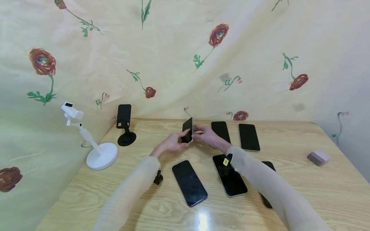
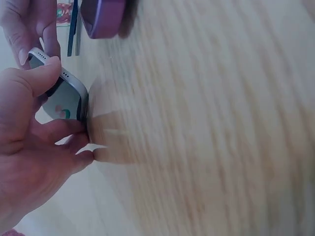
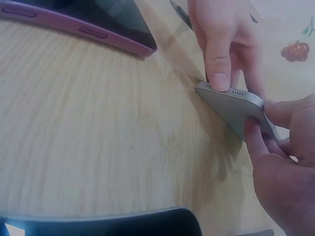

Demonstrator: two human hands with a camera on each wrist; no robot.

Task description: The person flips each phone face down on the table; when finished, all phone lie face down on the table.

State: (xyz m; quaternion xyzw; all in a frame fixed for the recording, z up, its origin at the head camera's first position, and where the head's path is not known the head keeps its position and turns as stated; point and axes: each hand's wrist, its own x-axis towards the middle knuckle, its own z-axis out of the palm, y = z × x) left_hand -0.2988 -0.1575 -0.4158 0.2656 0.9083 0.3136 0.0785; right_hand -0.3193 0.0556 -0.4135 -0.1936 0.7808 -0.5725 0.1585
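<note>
phone (image 1: 187, 130) upright, pinched between both hands' grip

Head view bright, soft even light, colours a bit washed. Glare spot from overhead on the wooden table (image 1: 202, 219) near the bottom edge, w/ faint sheen on the dark phone screens (image 1: 189, 183). Shadows weak, short. Wide-angle bend at the edges: backdrop cloth (image 1: 173, 57) curves, corners stretch. Left wrist view: heavy motion smear across the wood grain, only the near hand (image 2: 29, 147) roughly sharp. Right wrist view clearer, but close foreground soft, out of focus.
</note>
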